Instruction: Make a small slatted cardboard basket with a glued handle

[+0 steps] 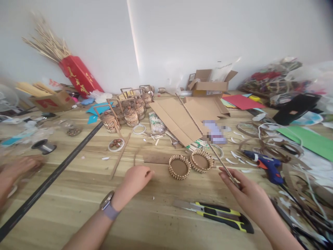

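My left hand (136,178), with a watch on its wrist, is closed low over the table; what its fingers hold, if anything, is hidden. A thin cord end (134,157) shows just behind it. In my right hand (240,189), a long thin braided cord (192,119) is pinched between thumb and fingers, stretching up and away to the left over the cardboard. Between my hands stand two round trays edged with short wooden pegs, one tray (179,167) touching the other tray (201,161). A yellow-and-black utility knife (221,213) lies in front of them, blade pointing left.
A blue glue gun (269,166) lies on the right among brown strips. Cardboard sheets (177,118) lie at the back. Several small lidded baskets (130,116) with handles stand back left, near a bowl of brown beads (116,144). Another person's hand (22,168) is at far left.
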Tool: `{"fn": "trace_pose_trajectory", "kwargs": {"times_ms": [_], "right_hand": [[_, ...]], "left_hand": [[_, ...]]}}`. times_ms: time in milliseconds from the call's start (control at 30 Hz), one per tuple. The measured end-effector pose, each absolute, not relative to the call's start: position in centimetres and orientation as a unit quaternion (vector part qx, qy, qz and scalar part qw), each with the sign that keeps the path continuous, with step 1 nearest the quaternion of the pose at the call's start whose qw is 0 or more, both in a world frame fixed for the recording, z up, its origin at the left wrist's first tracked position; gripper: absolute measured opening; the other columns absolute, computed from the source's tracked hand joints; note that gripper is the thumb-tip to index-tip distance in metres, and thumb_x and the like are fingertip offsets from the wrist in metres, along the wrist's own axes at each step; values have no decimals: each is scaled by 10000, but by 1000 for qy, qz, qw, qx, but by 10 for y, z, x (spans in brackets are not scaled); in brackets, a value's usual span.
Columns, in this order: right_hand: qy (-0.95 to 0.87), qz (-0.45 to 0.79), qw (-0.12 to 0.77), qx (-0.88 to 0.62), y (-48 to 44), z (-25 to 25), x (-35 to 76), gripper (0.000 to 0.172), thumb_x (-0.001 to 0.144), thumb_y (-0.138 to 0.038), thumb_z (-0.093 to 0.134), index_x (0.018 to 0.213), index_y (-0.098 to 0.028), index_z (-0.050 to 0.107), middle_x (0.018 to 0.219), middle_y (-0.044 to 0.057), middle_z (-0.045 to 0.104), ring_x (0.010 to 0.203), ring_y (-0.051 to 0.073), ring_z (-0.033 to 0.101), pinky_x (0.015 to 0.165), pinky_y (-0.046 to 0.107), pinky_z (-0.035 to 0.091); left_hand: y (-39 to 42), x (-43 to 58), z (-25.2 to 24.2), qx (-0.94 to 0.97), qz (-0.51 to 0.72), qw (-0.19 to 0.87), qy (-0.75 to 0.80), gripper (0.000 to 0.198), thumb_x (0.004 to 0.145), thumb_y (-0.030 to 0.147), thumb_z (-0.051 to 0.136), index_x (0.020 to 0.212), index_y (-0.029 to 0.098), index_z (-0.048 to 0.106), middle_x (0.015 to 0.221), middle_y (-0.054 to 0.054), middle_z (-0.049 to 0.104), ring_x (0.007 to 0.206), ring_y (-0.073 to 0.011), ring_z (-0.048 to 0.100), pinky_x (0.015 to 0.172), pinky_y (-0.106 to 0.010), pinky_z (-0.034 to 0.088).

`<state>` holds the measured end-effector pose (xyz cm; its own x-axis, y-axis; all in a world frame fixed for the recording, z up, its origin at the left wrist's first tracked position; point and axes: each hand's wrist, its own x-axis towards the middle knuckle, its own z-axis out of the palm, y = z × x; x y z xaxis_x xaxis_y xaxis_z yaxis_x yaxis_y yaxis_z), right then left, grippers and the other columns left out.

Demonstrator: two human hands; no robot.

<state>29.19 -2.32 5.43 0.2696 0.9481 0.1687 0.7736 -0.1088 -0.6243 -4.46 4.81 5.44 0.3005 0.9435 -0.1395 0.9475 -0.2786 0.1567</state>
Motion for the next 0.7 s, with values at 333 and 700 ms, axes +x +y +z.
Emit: {"fn": "trace_pose_trajectory", "kwargs": {"times_ms": [333,700], "right_hand": [[-583,137,335,-728,-26,43,305,417,803,-573,545,1015,-279,752,944,36,795,788,262,735,613,309,548],[-580,166,316,-732,-31,52,293,427,816,-577,507,949,-254,753,857,49,797,692,249,726,549,302,532]], "left_hand": [[76,-108,61,664,-26,-12,747,275,938,253,464,1053,109,669,1021,-225,717,954,-330,694,717,-346,480],[74,-132,76,654,-25,88,751,176,847,237,538,922,191,690,931,-83,766,920,-247,709,683,-268,447]]}}
